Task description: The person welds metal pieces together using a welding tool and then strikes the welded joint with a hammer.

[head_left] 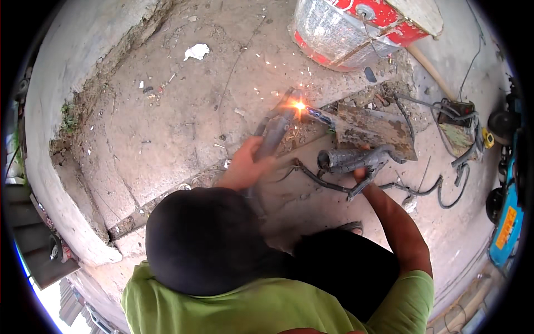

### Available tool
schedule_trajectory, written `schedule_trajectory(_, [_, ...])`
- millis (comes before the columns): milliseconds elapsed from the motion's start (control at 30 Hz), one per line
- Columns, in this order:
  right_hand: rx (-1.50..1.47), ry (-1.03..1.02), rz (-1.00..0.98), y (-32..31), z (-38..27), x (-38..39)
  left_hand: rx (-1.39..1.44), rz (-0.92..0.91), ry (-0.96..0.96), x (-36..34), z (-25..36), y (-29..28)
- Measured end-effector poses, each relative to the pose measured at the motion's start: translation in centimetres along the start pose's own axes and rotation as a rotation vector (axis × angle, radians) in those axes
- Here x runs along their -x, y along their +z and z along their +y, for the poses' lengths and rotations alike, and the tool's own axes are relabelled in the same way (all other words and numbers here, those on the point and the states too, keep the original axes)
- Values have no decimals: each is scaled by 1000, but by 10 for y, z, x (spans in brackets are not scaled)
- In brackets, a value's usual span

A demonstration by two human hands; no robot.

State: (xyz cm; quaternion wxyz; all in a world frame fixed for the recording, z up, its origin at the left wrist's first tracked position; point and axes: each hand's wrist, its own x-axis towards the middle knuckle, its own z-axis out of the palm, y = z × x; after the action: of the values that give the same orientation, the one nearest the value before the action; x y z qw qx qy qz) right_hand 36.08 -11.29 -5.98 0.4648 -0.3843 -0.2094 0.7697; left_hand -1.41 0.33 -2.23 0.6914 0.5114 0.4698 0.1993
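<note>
A crouching person in a dark cap (203, 239) and green shirt is in front of me. Their blurred left hand (247, 161) holds a grey metal pipe (278, 128), where a bright welding spark (300, 106) glows at a joint with sparks scattered around. Their right hand (360, 173) grips dark tubular gear (347, 158) with a cable attached, partly hiding the fingers. A rusty plate (375, 128) lies just beyond it. Skin at the lower edge (300, 330) is too cut off to tell whether it is one of my hands.
A red and silver drum (350, 39) stands at the back, beside a wooden handle (428, 69). Black cables (439, 192), a small dark metal box (456, 114) and blue wheeled equipment (503, 222) are at right. A concrete ledge (53, 83) borders the left.
</note>
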Motion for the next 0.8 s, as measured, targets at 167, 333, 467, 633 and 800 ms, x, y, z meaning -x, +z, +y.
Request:
schedule_trajectory(167, [12, -32, 28, 0, -10, 6, -66, -11, 22, -4, -7, -3])
schedule_trajectory(333, [17, -61, 44, -3, -17, 8, -46, -8, -16, -3, -3, -4])
schedule_trajectory(467, [29, -60, 49, 1, -18, 3, -163, 51, -83, -2, 2, -6])
schedule_trajectory(633, [36, -51, 49, 6, -15, -6, -560, 51, 53, -1, 14, -9])
schedule_trajectory(800, [49, -19, 33, 8, -11, -20, -192, 0, -77, 5, 31, 0])
